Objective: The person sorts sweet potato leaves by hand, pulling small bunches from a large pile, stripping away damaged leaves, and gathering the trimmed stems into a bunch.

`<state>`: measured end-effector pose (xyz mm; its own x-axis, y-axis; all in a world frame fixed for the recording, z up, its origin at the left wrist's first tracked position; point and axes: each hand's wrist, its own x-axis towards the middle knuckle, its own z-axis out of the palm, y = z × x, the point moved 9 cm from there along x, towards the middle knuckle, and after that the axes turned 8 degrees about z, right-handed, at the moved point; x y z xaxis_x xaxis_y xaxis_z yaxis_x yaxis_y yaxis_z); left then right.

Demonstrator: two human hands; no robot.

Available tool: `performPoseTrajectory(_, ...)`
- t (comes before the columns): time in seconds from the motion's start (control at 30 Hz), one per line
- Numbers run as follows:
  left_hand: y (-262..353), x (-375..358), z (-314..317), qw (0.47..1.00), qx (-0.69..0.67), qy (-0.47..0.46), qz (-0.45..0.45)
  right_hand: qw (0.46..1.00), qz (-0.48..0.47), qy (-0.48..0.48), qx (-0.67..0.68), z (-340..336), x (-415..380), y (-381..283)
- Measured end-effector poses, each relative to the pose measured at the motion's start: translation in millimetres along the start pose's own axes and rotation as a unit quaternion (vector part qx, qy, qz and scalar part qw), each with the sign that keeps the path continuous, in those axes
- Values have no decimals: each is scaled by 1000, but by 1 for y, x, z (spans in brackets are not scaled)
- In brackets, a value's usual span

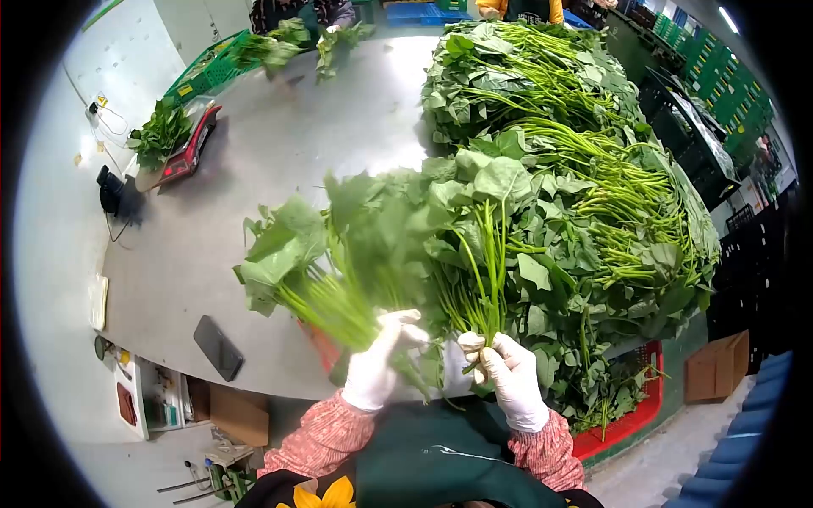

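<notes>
My left hand [374, 364], in a white glove, is closed around the stems of a bunch of long-stemmed leafy greens [326, 296]. Motion blurs part of that bunch, and its leaves fan out up and to the left. Beside it my right hand [510, 381], also gloved, pinches the lower stems of a smaller bunch of greens [489, 262], held upright with leaves at the top. Right behind both bunches begins a large heap of the same greens [627, 195], running along the right side of the metal table [279, 161].
A dark phone [218, 347] lies at the table's near left. Farther left stands a red scale [193, 148] with greens on it. Across the table, a person's hands hold greens [279, 44] beside a green crate [199, 74]. A red basket [622, 423] sits below the heap.
</notes>
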<state>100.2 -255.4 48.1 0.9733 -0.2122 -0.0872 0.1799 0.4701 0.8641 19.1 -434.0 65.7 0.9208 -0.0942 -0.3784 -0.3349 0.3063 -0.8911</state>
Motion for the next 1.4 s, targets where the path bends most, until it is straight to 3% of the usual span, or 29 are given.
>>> performPoseTrajectory(0.13, -7, -12, 18, 997, -14, -55, -61, 1000, -21, -6, -11, 8, -3, -6)
performPoseTrajectory(0.23, -11, -19, 32, 986, 20, -165, -34, 999, -9, -30, -43, 21, -4, -8)
performPoseTrajectory(0.3, -9, -23, 48, 973, 26, -221, -60, 959, -150, -86, -224, 39, -3, -10)
performPoseTrajectory(0.33, -3, -24, 54, 968, 12, -252, -9, 915, -225, -95, -322, 50, -7, -6)
performPoseTrajectory(0.37, -2, -24, 54, 964, 30, -263, -27, 916, -225, -102, -315, 53, -8, 1)
performPoseTrajectory(0.4, -1, -26, 53, 959, 46, -277, -44, 907, -215, -83, -354, 56, -8, 1)
performPoseTrajectory(0.47, -1, -20, 30, 970, 159, -178, 37, 880, -193, -47, -432, 58, -6, -3)
performPoseTrajectory(0.5, 6, -20, 27, 984, 103, -141, 21, 850, -307, 22, -428, 52, -12, -22)
performPoseTrajectory(0.53, 13, -18, 20, 993, 48, -104, 8, 861, -268, 65, -426, 41, -9, -39)
performPoseTrajectory(0.6, 44, -13, 8, 990, 36, -73, 117, 853, -279, 182, -401, -6, -2, -39)
performPoseTrajectory(0.67, 66, -12, -1, 987, 46, -24, 149, 809, -261, 277, -449, -38, 10, -29)
performPoseTrajectory(0.7, 65, -13, 1, 988, -13, -61, 141, 760, -280, 322, -490, -41, 13, -28)
performPoseTrajectory(0.73, 64, -14, 4, 984, -72, -99, 131, 711, -242, 348, -561, -42, 23, -20)
performPoseTrajectory(0.8, 50, -16, 16, 983, -81, -121, 108, 664, -144, 317, -662, -52, 51, 4)
performPoseTrajectory(0.83, 36, -18, 5, 986, -113, -109, 64, 674, -229, 347, -611, -50, 45, -4)
performPoseTrajectory(0.87, 25, -21, -5, 985, -144, -96, 20, 701, -236, 370, -562, -56, 42, -6)
performPoseTrajectory(0.93, 20, -24, -13, 992, -111, -57, 0, 795, -286, 332, -419, -51, 23, -22)
performPoseTrajectory(1.0, 11, -26, -28, 995, -89, -36, -20, 877, -242, 279, -307, -45, 16, -23)
performPoseTrajectory(1.07, 7, -29, -30, 998, -66, -13, -17, 925, -207, 247, -201, -34, 8, -21)
performPoseTrajectory(1.13, 7, -31, -26, 997, -72, 11, -30, 972, -113, 176, -110, -24, 9, -8)
performPoseTrajectory(1.2, 5, -36, -17, 996, -54, -6, -65, 995, -47, 79, -44, -8, 6, -4)
performPoseTrajectory(1.33, -1, -38, -11, 995, -77, -22, -63, 998, 15, 56, -11, 0, 7, 20)
performPoseTrajectory(1.4, -1, -36, -9, 998, -36, -14, -52, 994, -55, 77, -61, 7, 4, 22)
